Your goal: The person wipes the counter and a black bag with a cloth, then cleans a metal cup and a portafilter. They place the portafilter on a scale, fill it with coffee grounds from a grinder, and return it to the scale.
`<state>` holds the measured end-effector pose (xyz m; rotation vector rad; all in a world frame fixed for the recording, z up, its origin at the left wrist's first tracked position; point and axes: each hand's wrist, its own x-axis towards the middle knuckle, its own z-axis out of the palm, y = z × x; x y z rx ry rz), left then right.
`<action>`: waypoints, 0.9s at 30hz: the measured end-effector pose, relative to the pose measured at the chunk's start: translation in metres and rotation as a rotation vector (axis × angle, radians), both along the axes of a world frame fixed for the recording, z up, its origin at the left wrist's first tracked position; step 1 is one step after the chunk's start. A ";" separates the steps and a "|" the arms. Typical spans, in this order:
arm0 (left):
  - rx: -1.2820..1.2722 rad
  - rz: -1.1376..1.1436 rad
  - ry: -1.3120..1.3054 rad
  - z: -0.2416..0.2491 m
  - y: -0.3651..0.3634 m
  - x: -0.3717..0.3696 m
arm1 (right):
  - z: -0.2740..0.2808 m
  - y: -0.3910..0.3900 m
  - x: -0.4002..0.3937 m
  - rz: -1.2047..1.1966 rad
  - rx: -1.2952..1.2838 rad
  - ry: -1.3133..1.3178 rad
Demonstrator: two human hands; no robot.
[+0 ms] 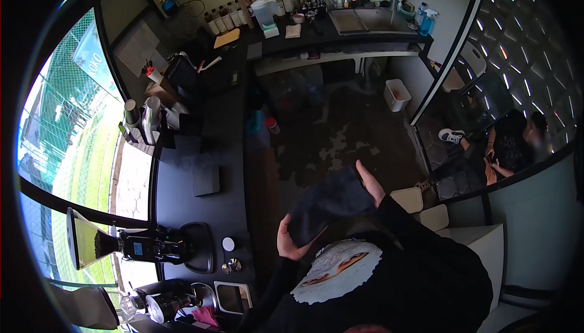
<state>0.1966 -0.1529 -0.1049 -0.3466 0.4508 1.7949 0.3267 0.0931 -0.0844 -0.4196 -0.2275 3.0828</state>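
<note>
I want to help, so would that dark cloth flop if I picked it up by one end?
Probably: the dark cloth looks like soft fabric. It may be fairly light, since only the left hand and right hand seem to support it. It likely wouldn't roll, as it looks broad and flat.
</note>
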 end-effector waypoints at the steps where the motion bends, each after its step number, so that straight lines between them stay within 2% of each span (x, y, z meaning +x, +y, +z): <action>1: -0.054 -0.016 0.040 -0.006 0.003 -0.010 | -0.014 0.009 0.002 0.025 0.072 -0.110; 2: -0.109 -0.034 0.078 -0.011 0.006 -0.020 | -0.023 0.013 0.003 0.019 0.085 -0.108; 4: -0.221 -0.292 0.185 -0.015 0.009 -0.040 | -0.027 0.017 0.009 0.053 0.547 -0.456; 5: -0.222 -0.301 0.184 -0.016 0.014 -0.047 | -0.023 0.021 0.009 0.046 0.543 -0.459; 7: -0.300 -0.323 0.392 -0.014 0.024 -0.059 | -0.010 0.021 0.008 0.082 0.367 -0.496; 8: -0.308 -0.336 0.395 -0.002 0.034 -0.060 | -0.008 0.019 0.004 0.073 0.354 -0.495; 10: -0.397 -0.295 0.650 0.023 0.062 -0.056 | -0.005 0.018 -0.010 -0.005 0.493 -0.396; 11: -0.397 -0.306 0.655 0.016 0.075 -0.057 | -0.006 0.018 -0.018 -0.016 0.487 -0.396; 13: -0.323 -0.371 1.032 -0.001 0.106 -0.057 | -0.015 0.016 -0.035 -0.018 0.714 -0.465; 14: -0.325 -0.379 1.039 -0.003 0.123 -0.050 | -0.043 0.016 -0.045 -0.048 0.740 -0.339; 16: -0.399 -0.406 1.311 0.006 0.176 -0.022 | -0.047 0.013 -0.057 -0.095 0.725 -0.338; 18: -0.624 -0.621 1.719 -0.047 0.208 -0.009 | -0.053 0.023 -0.064 -0.145 0.738 -0.279; 19: -0.659 -0.602 1.708 -0.042 0.221 -0.006 | -0.057 0.034 -0.065 -0.169 0.769 -0.213; 21: -0.397 -0.836 1.832 -0.004 0.247 -0.002 | 0.013 0.076 -0.063 -0.306 -0.114 -0.524; 22: -0.445 -0.808 1.811 0.023 0.260 -0.001 | 0.020 0.098 -0.064 -0.256 -0.107 -0.529; 24: -0.411 -1.179 1.794 0.067 0.285 0.003 | 0.015 0.143 -0.058 -0.228 -0.159 -0.649; 25: -0.439 -1.156 1.779 0.062 0.292 0.001 | 0.006 0.164 -0.054 -0.209 -0.171 -0.691; 27: -0.137 -1.081 1.767 0.048 0.311 -0.010 | -0.053 0.207 -0.059 -0.231 0.259 -0.370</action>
